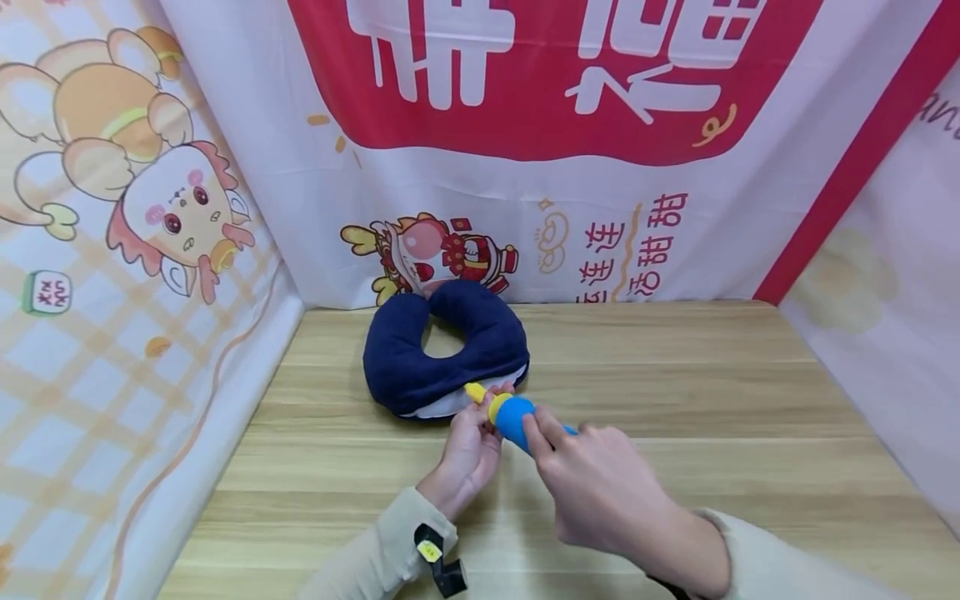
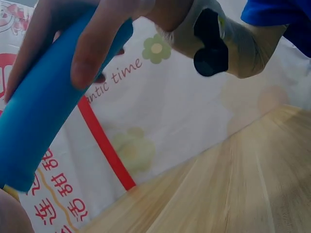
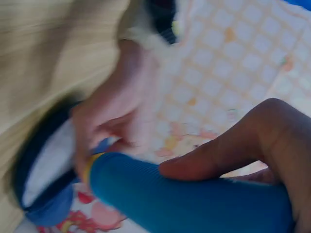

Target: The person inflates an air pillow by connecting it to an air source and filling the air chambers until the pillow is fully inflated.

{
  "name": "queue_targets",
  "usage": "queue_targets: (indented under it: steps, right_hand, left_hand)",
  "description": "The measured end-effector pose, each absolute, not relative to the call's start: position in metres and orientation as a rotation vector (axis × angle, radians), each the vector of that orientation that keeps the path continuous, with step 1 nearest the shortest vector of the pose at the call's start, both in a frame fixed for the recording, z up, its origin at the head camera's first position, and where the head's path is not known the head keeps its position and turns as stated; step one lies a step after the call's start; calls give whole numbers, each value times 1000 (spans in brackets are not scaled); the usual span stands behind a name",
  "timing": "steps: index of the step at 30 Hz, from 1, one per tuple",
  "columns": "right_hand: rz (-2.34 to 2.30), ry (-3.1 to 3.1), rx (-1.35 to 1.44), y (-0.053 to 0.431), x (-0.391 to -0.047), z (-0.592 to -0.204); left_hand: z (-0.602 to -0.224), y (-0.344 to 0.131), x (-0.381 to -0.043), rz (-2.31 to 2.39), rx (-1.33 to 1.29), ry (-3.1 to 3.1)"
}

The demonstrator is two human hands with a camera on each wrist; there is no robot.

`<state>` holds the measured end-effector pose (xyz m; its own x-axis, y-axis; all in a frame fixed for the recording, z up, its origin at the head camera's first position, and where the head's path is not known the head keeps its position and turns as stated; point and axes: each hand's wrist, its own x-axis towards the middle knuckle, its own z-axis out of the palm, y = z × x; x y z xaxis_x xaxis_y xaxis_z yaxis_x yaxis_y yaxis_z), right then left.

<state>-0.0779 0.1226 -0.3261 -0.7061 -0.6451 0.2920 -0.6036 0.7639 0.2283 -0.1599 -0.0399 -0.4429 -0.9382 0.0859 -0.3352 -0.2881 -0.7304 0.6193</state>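
Observation:
A blue hand pump (image 1: pixel 514 418) with a yellow collar and a thin yellow nozzle (image 1: pixel 475 392) is held at a slant in front of a navy U-shaped neck pillow (image 1: pixel 480 321). My right hand (image 1: pixel 603 479) grips the blue barrel, the thumb lying along it in the right wrist view. At the yellow end, my left hand (image 1: pixel 468 458) pinches the pump with its fingertips. The nozzle overlaps the pillow's pale front panel (image 1: pixel 442 407) in the head view. Seen from the left wrist, the ribbed blue barrel (image 2: pixel 53 102) runs diagonally under the right hand's fingers.
Beneath everything is a wood-grain table (image 1: pixel 675 392). A printed cloth backdrop (image 1: pixel 525 187) hangs behind the pillow, and a patterned cloth (image 1: pixel 90 358) hangs at the left side. Each sleeve bears a black wrist strap with a camera (image 1: pixel 442 560).

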Motion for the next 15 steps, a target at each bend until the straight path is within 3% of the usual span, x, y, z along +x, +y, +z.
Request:
queue_targets:
  steps: [7,15]
  right_hand:
    - [-36,-2642,1049,140,-98,-350]
    - [-60,-2788,1009,182,-62,-332]
  left_hand:
    - [-448,-49,-169,2684,-364,1113]
    - [-447,-57,-178,2630,-318,1103]
